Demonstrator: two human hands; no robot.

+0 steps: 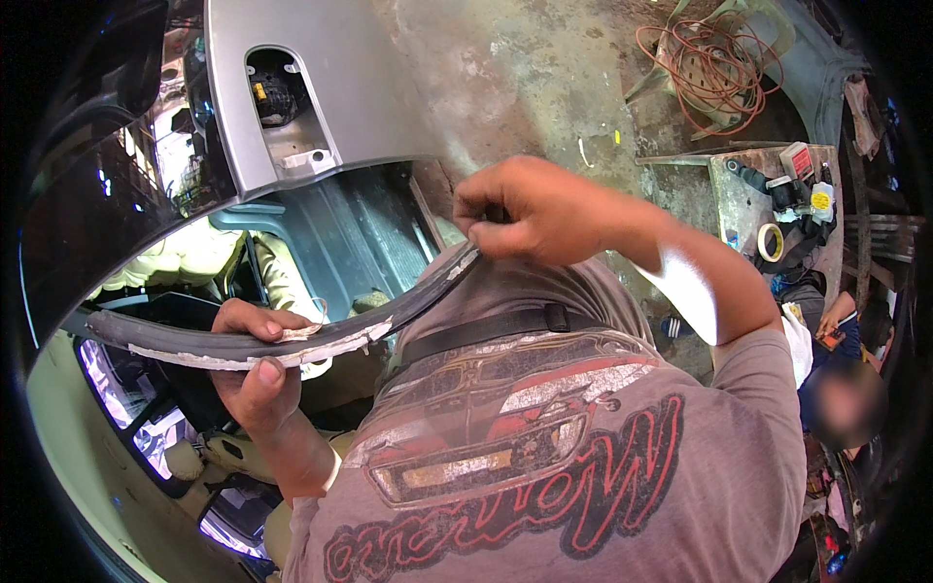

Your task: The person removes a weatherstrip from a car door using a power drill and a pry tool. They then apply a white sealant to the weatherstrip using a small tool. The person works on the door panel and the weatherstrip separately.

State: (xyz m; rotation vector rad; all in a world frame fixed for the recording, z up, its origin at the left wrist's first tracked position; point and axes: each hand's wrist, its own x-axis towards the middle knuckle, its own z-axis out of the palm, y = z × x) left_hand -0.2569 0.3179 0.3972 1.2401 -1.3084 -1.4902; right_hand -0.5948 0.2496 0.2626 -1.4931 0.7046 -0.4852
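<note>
A long, curved black rubber seal strip (355, 330) spans the space in front of my body. Ragged white, peeling material runs along its lower edge. My left hand (258, 364) grips the strip toward its left part, thumb below and fingers above. A thin light shred lies by those fingertips. Closed around the strip's upper right end is my right hand (525, 216), its fingers curled in; the very end is hidden in them. Behind the strip is the vehicle's open doorway, with a grey ribbed floor (355, 243) inside.
A silver body panel (360, 87) with an oval opening stands ahead. Cream seats (180, 260) show inside the vehicle. An orange hose (714, 73) lies coiled on a chair at far right. A cluttered bench (729, 199) holds a tape roll (770, 242). Another person (836, 325) sits at right, holding a phone.
</note>
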